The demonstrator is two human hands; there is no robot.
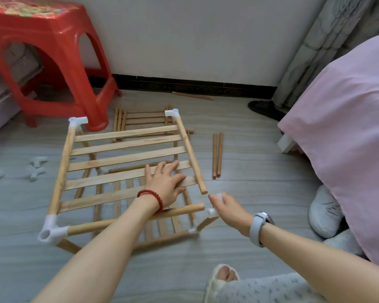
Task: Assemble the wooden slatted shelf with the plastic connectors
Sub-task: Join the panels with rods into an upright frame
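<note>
A partly built wooden slatted shelf (pixel 123 158) stands on the floor, its top panel tilted toward me. White plastic connectors sit on three top corners: far left (pixel 78 121), far right (pixel 172 113) and near left (pixel 50 230). My left hand (pixel 165 182) lies flat on the slats near the right rail, fingers spread. My right hand (pixel 224 206) grips a white plastic connector (pixel 214 211) just beside the bare ends of the right rail (pixel 204 191) and the front dowel (pixel 200 207). A lower slatted panel (pixel 162 228) shows beneath.
A red plastic stool (pixel 53 62) stands at the back left. Loose white connectors (pixel 36 167) lie on the floor at left. Two dowels (pixel 217 155) lie right of the shelf, another slatted panel (pixel 142 119) behind it. A pink-covered bed (pixel 348 132) fills the right.
</note>
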